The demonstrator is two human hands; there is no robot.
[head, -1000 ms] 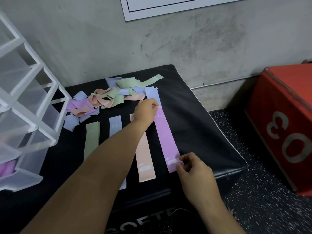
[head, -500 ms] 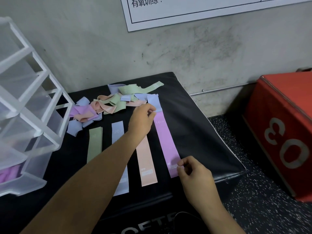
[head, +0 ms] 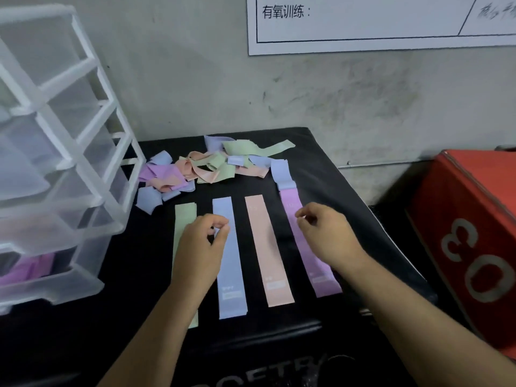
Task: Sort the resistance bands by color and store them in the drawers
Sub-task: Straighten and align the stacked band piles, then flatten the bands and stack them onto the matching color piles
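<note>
Four resistance bands lie flat side by side on the black padded box (head: 329, 169): a green band (head: 184, 216), a blue band (head: 230, 277), a peach band (head: 266, 255) and a purple band (head: 289, 201). Behind them is a loose pile of mixed bands (head: 212, 166). My left hand (head: 201, 241) hovers over the green and blue bands with loosely curled fingers and holds nothing. Over the purple band, my right hand (head: 326, 233) is also loosely curled and holds nothing. The clear plastic drawer unit (head: 69, 163) stands at the left; its bottom drawer (head: 25, 270) holds purple bands.
A red box (head: 474, 219) marked 30 stands on the floor at the right. The concrete wall with a white printed sheet (head: 377, 23) rises just behind the black box. Another blue band (head: 282, 171) lies at the far end of the purple band.
Both hands let go of the purple band's ends. My left hand drew back over the green and blue bands; my right hand moved up over the purple band. The view tilted upward.
</note>
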